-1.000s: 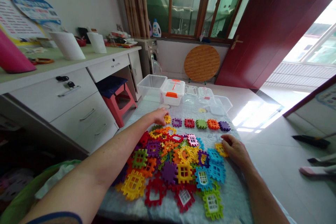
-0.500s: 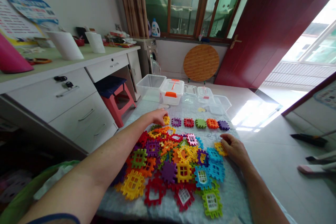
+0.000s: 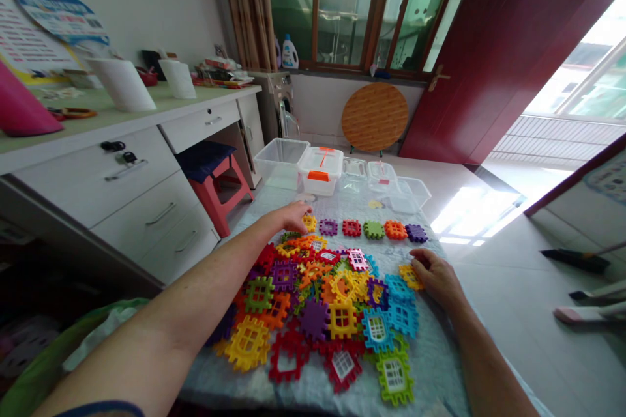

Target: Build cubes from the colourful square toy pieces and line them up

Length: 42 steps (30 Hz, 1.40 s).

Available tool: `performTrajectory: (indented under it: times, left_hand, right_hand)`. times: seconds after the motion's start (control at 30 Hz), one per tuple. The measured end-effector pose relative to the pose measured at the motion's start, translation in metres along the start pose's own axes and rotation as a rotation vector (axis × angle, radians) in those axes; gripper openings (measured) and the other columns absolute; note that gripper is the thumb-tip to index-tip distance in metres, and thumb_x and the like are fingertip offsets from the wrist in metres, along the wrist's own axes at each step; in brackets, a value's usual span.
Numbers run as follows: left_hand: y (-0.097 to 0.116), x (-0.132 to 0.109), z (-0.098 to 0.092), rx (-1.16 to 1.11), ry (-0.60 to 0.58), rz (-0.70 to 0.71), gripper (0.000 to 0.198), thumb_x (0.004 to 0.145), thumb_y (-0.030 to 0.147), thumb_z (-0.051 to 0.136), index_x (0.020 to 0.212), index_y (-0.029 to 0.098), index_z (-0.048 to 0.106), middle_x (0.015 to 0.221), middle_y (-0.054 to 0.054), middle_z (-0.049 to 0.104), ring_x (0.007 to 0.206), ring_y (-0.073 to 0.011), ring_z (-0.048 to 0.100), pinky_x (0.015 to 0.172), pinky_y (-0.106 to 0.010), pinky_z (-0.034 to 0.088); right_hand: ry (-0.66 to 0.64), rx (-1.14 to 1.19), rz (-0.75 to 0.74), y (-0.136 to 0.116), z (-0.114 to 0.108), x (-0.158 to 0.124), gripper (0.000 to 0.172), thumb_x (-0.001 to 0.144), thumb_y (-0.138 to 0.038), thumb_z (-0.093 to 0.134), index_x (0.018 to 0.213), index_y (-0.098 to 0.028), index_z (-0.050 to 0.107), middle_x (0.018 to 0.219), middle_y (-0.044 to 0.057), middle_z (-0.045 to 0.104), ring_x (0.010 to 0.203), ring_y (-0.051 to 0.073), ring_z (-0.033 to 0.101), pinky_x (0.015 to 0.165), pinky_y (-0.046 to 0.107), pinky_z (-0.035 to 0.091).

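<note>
At the left end of a row of toothed plastic building pieces, my left hand (image 3: pixel 295 215) is beside a yellow piece (image 3: pixel 309 224), its fingers loose and slightly apart. The row continues with purple (image 3: pixel 328 227), red (image 3: pixel 351 228), green (image 3: pixel 374 230), orange (image 3: pixel 396 230) and dark purple (image 3: pixel 417 233) pieces. My right hand (image 3: pixel 439 279) rests at the right edge of the pile, fingers apart, its thumb side against another yellow piece (image 3: pixel 409 277). Between my arms lies a heap of pieces, including a solid purple one (image 3: pixel 314 320) and a yellow window piece (image 3: pixel 342 319).
Clear plastic boxes stand along the far table edge, among them a large open bin (image 3: pixel 281 159) and a lidded box with orange clips (image 3: pixel 320 172). A red stool (image 3: pixel 215 189) and white desk (image 3: pixel 112 156) are left. A brown round tabletop (image 3: pixel 374 117) leans by the wall.
The fingers of my left hand have drawn up slightly from the yellow piece at the row's left end, so more of it shows. My right hand has stayed put.
</note>
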<state>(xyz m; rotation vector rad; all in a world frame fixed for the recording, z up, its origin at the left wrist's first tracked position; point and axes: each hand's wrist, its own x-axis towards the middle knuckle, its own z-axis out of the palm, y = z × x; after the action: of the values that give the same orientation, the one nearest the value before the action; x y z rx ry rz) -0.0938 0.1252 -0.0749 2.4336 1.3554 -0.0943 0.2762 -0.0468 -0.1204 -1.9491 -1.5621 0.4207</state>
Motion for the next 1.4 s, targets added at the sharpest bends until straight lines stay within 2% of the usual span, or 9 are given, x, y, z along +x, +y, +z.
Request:
performTrajectory:
  times: [0.07,0.13,0.27,0.37,0.57,0.8,1.0,1.17,1.4]
  left_hand:
    - [-0.004,-0.007,-0.002,-0.032,0.03,-0.022,0.066,0.058,0.032,0.07,0.119,0.013,0.056,0.121,-0.011,0.058,0.107,-0.025,0.056,0.091,-0.028,0.044]
    - [-0.01,-0.018,-0.003,-0.064,0.045,-0.054,0.058,0.061,0.031,0.066,0.115,0.012,0.056,0.119,-0.012,0.06,0.105,-0.0252,0.056,0.089,-0.029,0.045]
    - [-0.023,-0.042,-0.002,-0.13,-0.023,-0.106,0.035,0.063,0.025,0.057,0.095,0.013,0.063,0.093,-0.007,0.068,0.082,-0.0213,0.061,0.071,-0.027,0.047]
    - [-0.028,-0.052,0.002,-0.195,-0.06,-0.113,0.032,0.06,0.022,0.056,0.089,0.015,0.065,0.085,-0.003,0.068,0.075,-0.0185,0.06,0.064,-0.025,0.044]
    - [-0.031,-0.049,0.008,-0.331,-0.087,-0.14,0.033,0.054,0.024,0.059,0.086,0.015,0.066,0.067,0.001,0.062,0.062,-0.0159,0.054,0.053,-0.023,0.037]
    - [-0.036,-0.048,0.014,-0.473,-0.079,-0.154,0.022,0.049,0.022,0.057,0.07,0.017,0.062,0.061,0.003,0.058,0.059,-0.0144,0.05,0.052,-0.023,0.034]
    - [-0.029,-0.054,0.01,-0.581,0.003,-0.138,0.021,0.047,0.022,0.056,0.067,0.017,0.056,0.06,0.004,0.054,0.056,-0.0124,0.046,0.052,-0.023,0.033]
    - [-0.018,-0.066,-0.001,-0.678,0.076,-0.048,0.021,0.052,0.025,0.057,0.072,0.018,0.054,0.061,0.006,0.051,0.058,-0.0115,0.046,0.055,-0.022,0.036]
    - [0.015,-0.102,-0.007,-0.511,0.426,0.158,0.009,0.069,0.02,0.057,0.076,0.018,0.061,0.073,0.001,0.06,0.07,-0.0137,0.053,0.069,-0.025,0.042]
  right_hand:
    - [-0.007,0.003,-0.002,0.0,0.0,0.001,0.039,0.074,-0.042,0.047,0.097,-0.017,0.067,0.079,0.005,0.07,0.07,0.019,0.064,0.066,0.03,0.048]
    - [-0.012,-0.003,-0.002,0.0,0.0,0.001,0.04,0.074,-0.042,0.047,0.098,-0.017,0.067,0.079,0.005,0.07,0.07,0.019,0.064,0.066,0.03,0.048]
    - [-0.018,-0.025,0.001,-0.001,-0.001,0.001,0.041,0.075,-0.043,0.046,0.097,-0.016,0.067,0.072,0.003,0.067,0.067,0.019,0.062,0.065,0.031,0.048]
    - [-0.012,-0.02,0.002,-0.001,-0.001,0.001,0.041,0.074,-0.044,0.046,0.096,-0.016,0.068,0.071,0.004,0.067,0.067,0.02,0.062,0.064,0.031,0.048]
    - [-0.022,-0.011,0.0,0.002,0.0,0.001,0.04,0.074,-0.043,0.048,0.097,-0.017,0.067,0.076,0.005,0.069,0.07,0.021,0.063,0.067,0.032,0.049]
    - [-0.03,-0.011,0.001,0.001,-0.001,0.002,0.041,0.075,-0.044,0.047,0.099,-0.017,0.066,0.079,0.006,0.069,0.072,0.021,0.063,0.067,0.032,0.049]
    - [-0.018,-0.02,-0.02,0.001,0.0,0.001,0.038,0.076,-0.043,0.046,0.096,-0.017,0.066,0.07,0.003,0.065,0.065,0.019,0.061,0.064,0.031,0.048]
    - [-0.029,-0.004,0.002,0.0,-0.001,0.0,0.039,0.075,-0.042,0.047,0.097,-0.017,0.066,0.077,0.004,0.068,0.071,0.02,0.063,0.068,0.032,0.048]
    - [-0.021,-0.019,-0.014,-0.004,-0.001,-0.002,0.038,0.076,-0.042,0.045,0.097,-0.017,0.065,0.069,0.002,0.063,0.064,0.019,0.06,0.063,0.031,0.047]
